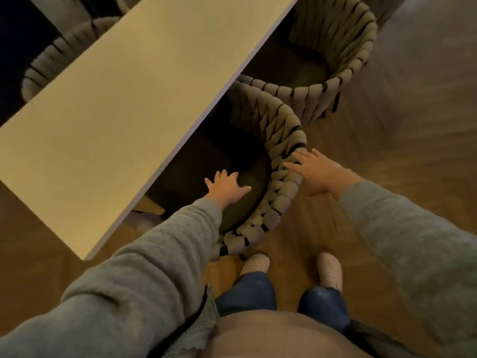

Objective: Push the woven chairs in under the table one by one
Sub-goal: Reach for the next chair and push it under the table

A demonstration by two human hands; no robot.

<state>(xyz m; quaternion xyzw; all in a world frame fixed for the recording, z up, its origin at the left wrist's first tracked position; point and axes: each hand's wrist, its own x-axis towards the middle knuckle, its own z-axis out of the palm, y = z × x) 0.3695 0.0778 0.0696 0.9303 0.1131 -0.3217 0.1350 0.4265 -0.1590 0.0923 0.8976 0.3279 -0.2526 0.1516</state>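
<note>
Now I stand on the floor (pixel 335 228) by the table's (pixel 134 99) near corner, facing along its right long edge, with both arms out over the near chair (pixel 280 125). My right hand (pixel 316 171) lies flat on the top of its woven back. The fingers are straight and a little spread, touching the weave and closed round nothing. My left hand (pixel 227 186) is wide open too, fingers fanned over the dark seat (pixel 255 166). Whether the palm presses the cushion or hangs just above it I cannot tell. Neither hand grips anything.

The near chair has the front of its seat already beneath the table's edge, while the curved back and the rear of the seat stick out toward my shoes (pixel 255 264). I judge it roughly half in, so this push is begun and not finished. The back looks to have room to go before it meets the edge.

Just beyond, the next chair (pixel 356 60) stands at the same edge, its back touching or all but touching the near chair's. Much of its seat shows outside the table as well, so I take it as yet to be pushed.

Past the opposite long edge the back of another chair (pixel 49 60) shows close against the table. It looks tucked in, though most of it is hidden. A further one at the far end is too cut off to judge. By my reckoning at least two chairs are left, this one first.
</note>
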